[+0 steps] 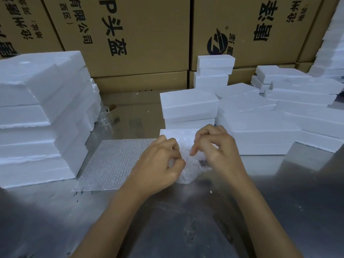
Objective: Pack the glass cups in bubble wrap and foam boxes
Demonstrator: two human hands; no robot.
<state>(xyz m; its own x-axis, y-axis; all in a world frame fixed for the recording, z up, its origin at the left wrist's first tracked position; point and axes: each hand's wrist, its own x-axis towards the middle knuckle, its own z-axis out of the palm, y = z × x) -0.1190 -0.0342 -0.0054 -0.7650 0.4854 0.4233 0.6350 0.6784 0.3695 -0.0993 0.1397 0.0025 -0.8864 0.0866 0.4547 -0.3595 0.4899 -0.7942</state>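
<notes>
Bubble-wrapped bundle [188, 164], presumably enclosing a glass cup, sits on the steel bench [279, 202] between the two hands; the cup itself is not clearly distinguishable through the film. Left hand [160, 164], fingers curled, grips the bundle's left side; right hand [214, 146] pinches the wrap from above with thumb and forefinger. The step in hand appears to be closing the wrap. To do it well, one hand should keep the roll from loosening while the other draws the loose end snug and tucks it in, leaving no glass exposed and no bulk that would stop the bundle seating in a foam box. A flat bubble wrap sheet [111, 164] lies just left of the hands, and an unwrapped clear glass cup [106, 116] stands farther back beside the left foam box stack [37, 118]. An open foam box [176, 133] lies directly behind the bundle, with a closed foam box [188, 105] stacked beyond it. Cardboard cartons [139, 34] behind carry rotated Chinese print, including "有限公司", "头盔", "沧州" and "地址", plus a round dark logo; no label shows on the foam
</notes>
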